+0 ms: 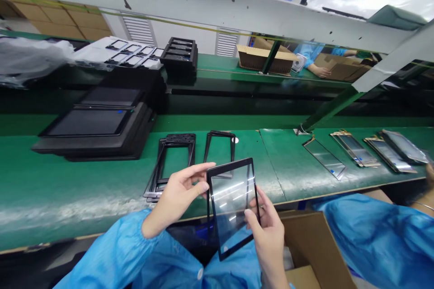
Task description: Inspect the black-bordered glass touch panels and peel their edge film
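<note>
My left hand [186, 192] pinches the upper left edge of a clear tablet glass panel [230, 196] with a black border. My right hand [266, 230] grips the same panel at its right edge, thumb on the front and fingers seen through the glass behind it. The panel is tilted above the bench's front edge, and ceiling lights reflect in it. A dark strip along its left side could be a second frame; I cannot tell. Just beyond lies a thin black frame [207, 146], and left of it a stack of similar black frames [193, 158].
Black trays [142, 131] with dark screens are piled at left on the green bench [84, 180]. Several glass panels [325, 158] lie at right beside a co-worker's blue sleeve [379, 235]. An open cardboard box [318, 244] stands below. A slanted post [332, 110] rises from the bench.
</note>
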